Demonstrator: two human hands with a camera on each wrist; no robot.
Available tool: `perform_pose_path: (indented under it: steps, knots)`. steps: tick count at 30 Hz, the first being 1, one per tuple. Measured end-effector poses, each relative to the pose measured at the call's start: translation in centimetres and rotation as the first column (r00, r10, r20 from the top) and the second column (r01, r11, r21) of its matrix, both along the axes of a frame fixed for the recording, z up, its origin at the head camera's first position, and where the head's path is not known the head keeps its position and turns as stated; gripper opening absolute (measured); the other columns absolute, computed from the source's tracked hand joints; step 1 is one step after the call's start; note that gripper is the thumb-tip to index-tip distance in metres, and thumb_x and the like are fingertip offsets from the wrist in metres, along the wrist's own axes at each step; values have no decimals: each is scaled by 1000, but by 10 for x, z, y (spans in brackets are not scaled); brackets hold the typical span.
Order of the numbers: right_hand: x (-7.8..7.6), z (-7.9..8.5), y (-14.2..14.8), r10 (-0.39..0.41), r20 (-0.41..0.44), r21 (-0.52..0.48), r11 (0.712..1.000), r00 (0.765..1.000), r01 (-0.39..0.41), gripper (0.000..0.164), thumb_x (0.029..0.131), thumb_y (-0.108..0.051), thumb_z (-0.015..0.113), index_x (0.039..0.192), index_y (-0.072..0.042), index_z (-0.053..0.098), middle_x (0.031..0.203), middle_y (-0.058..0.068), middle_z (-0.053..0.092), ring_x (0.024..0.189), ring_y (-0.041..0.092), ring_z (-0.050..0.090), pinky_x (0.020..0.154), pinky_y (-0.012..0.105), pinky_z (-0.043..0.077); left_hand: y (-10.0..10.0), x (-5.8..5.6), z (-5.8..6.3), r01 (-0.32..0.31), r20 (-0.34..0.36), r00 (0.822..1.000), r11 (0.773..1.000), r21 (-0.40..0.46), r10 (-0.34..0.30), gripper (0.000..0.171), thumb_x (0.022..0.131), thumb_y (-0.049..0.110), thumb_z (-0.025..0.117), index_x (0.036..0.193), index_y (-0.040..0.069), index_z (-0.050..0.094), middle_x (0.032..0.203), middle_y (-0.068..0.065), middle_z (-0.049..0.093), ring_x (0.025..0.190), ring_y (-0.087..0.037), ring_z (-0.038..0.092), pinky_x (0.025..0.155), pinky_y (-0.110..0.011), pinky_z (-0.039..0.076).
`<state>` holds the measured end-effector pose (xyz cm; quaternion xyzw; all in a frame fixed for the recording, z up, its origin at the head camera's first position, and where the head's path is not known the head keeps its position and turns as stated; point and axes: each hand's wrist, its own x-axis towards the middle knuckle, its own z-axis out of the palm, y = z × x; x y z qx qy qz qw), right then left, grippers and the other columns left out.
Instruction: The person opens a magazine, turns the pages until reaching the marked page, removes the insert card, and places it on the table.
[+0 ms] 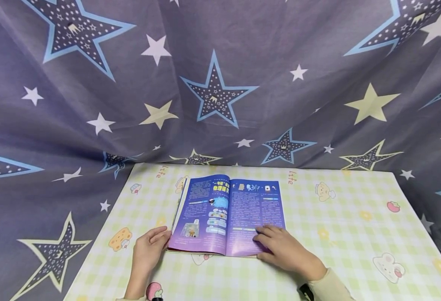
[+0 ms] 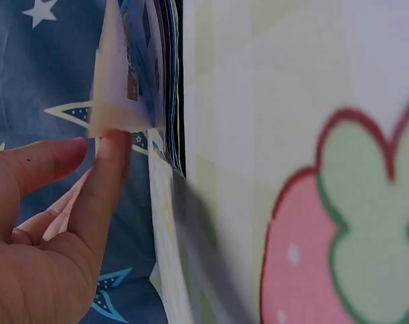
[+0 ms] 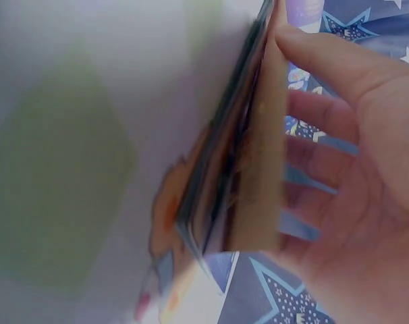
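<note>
So, left hand (image 1: 149,246): my index finger (image 2: 100,196) touches the lower left corner of the magazine (image 1: 243,209), my thumb (image 2: 49,162) apart from it.
Magazine's place: spread open on the desk (image 1: 340,246) before me, left of its middle, deep blue above, fading to purple-pink, with a glossy sheen.
Left page (image 1: 195,211): yellow heading (image 1: 221,186), greyish picture (image 1: 190,230) near the foot.
Right page (image 1: 244,209): little pictures (image 1: 253,187) on top, print too small to read.
Right hand (image 1: 286,251): my fingers lie slightly apart on the lower right, thumb at the bottom edge.
Desk surface: pale green-and-white checks, cartoon prints (image 1: 324,191).
Behind everything: dark, softly folded fabric (image 1: 265,50) with pointed stars (image 1: 218,90).
</note>
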<state>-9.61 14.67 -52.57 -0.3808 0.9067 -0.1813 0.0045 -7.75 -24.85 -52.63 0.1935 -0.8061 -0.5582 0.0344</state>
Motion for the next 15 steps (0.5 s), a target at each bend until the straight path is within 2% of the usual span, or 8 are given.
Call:
perform_pose_path:
  steps: [3,6,12,15]
  knots:
    - [-2,2,5,0,-19,-23,1000,1000,-1,29,94,-29,71,117,-12,71,120,5,68,114,27,61,100,52,47,2,-1,1,-8,-11,1000,1000,-14,8,31,93,12,72,120,-3,68,102,-14,75,86,-11,72,73,-20,58]
    - [-4,5,11,-25,-2,-46,999,1000,25,23,95,-25,70,114,-12,73,109,-3,71,105,18,65,95,47,50,4,-3,2,-8,-14,1000,1000,-24,8,32,93,13,72,121,-2,68,102,-14,75,87,-13,73,73,-20,58]
    - [-6,8,24,-122,47,-82,989,991,126,23,96,-25,69,112,-10,73,104,-2,72,97,15,67,91,47,53,8,-6,3,9,-13,1000,1000,6,-9,32,92,13,73,120,-2,69,104,-14,74,89,-15,73,74,-21,59]
    - [-5,9,29,-204,28,-111,972,979,205,29,93,-26,74,115,-8,70,104,0,69,92,14,65,84,40,56,12,-7,2,28,-18,999,999,35,-28,33,92,13,73,120,-3,68,105,-16,74,91,-17,72,75,-22,59]
